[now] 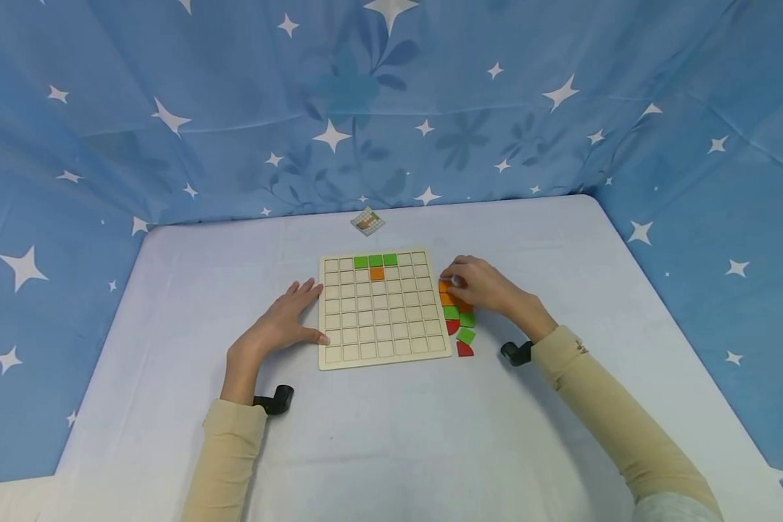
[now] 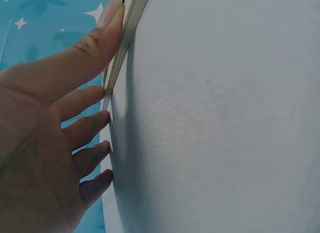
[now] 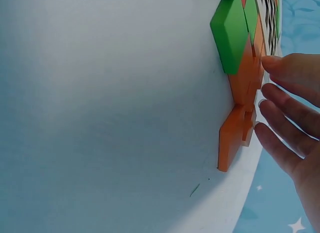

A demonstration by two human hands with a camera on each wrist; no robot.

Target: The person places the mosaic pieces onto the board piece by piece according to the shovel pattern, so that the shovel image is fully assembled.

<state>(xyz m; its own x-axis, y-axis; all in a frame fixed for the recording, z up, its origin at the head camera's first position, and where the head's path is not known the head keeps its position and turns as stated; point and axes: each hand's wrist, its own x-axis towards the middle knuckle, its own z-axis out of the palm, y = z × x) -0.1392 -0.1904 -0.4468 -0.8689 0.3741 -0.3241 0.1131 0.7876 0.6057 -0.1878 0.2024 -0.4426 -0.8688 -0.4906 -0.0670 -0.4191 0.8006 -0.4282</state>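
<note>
Orange tiles (image 1: pixel 448 299) lie beneath the right hand (image 1: pixel 486 284); pinch cannot be determined. Left hand (image 1: pixel 280 320), spread, touches grid board (image 1: pixel 383 317). Printed card (image 1: pixel 368 222): too small to read.

The grid board (image 1: pixel 381 333) lies on the table (image 1: pixel 378 449). On it, in the row farthest from the person, are three side-by-side tiles (image 1: pixel 375 261); a single tile (image 1: pixel 377 274) sits directly before the middle one. Behind the board, apart: a card (image 1: pixel 367 221); farther behind, a curtain (image 1: pixel 391 167). Right of the board: loose tiles (image 1: pixel 452 312), the right hand (image 1: pixel 486 286) at their far end. Left edge: left hand (image 1: pixel 283 319), thumb over the rim.
</note>
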